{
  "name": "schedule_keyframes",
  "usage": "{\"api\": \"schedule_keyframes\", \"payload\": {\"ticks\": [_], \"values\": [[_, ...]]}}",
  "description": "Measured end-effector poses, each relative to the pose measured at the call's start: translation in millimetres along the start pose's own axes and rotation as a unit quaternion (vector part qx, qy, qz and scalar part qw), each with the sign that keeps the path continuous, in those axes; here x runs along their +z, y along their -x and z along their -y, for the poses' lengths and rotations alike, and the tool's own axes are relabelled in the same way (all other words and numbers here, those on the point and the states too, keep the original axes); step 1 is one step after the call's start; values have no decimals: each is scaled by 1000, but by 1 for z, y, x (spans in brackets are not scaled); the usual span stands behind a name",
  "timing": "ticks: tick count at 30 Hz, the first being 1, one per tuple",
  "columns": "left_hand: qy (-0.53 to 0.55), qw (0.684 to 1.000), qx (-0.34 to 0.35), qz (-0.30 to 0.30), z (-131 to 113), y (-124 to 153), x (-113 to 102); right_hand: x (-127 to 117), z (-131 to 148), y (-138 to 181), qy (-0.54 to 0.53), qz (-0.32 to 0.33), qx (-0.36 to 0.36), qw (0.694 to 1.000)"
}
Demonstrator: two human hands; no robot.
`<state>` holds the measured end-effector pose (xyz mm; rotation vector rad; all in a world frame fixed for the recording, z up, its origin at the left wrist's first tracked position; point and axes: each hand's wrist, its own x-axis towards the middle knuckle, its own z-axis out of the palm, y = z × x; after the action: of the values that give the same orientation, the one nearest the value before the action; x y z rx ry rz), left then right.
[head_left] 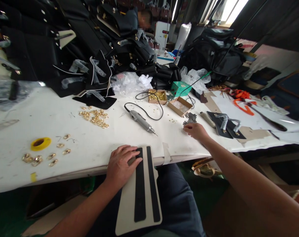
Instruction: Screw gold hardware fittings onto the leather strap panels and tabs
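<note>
Had the left hand [122, 164] spread over the upper left of a pale panel [148, 197], with fingers and thumb on top — could not tell about any clasp beneath the edge. Had the panel slanted from table edge to lap, with two black strips [140, 194] along its length. Had the right hand [196, 131] at the near side of a pile of small dark pieces [190, 118], with fingertips bunched downward; could not make out any piece caught between them.

Seemed to be at the picking-out step, steadying the panel meanwhile. Called, most likely, for a fine pinch on a single piece — and for a firm left palm against slipping.

Between both hands and a little farther in, saw a grey power screwdriver [141, 121] with a looped black cable. To the left, saw a heap of gold fittings [98, 118] and, nearer, a yellow tape roll [40, 147]. Past the screwdriver, noted an open cardboard box [176, 109] and a green box [181, 89].

Worked at a white, lightly marked table [80, 151]. Faced, farther back, piled black bags [82, 36] and, upper right, a bright window [232, 13].
</note>
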<state>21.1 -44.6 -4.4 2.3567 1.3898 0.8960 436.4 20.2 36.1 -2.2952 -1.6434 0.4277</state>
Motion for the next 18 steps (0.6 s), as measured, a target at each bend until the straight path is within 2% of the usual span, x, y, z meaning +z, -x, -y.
{"api": "schedule_keyframes", "payload": {"ticks": [5, 10, 14, 18], "values": [[2, 1000, 5, -3, -1, 0, -1, 11, -6, 9, 19, -16, -22, 999], [0, 1000, 2, -2, 0, 1, 0, 10, -2, 8, 3, -5, -14, 1000], [4, 1000, -1, 0, 0, 1, 0, 9, 7, -11, -26, 2, -4, 1000], [4, 1000, -4, -1, 1, 1, 0, 13, 23, -42, -5, -5, -13, 1000]]}}
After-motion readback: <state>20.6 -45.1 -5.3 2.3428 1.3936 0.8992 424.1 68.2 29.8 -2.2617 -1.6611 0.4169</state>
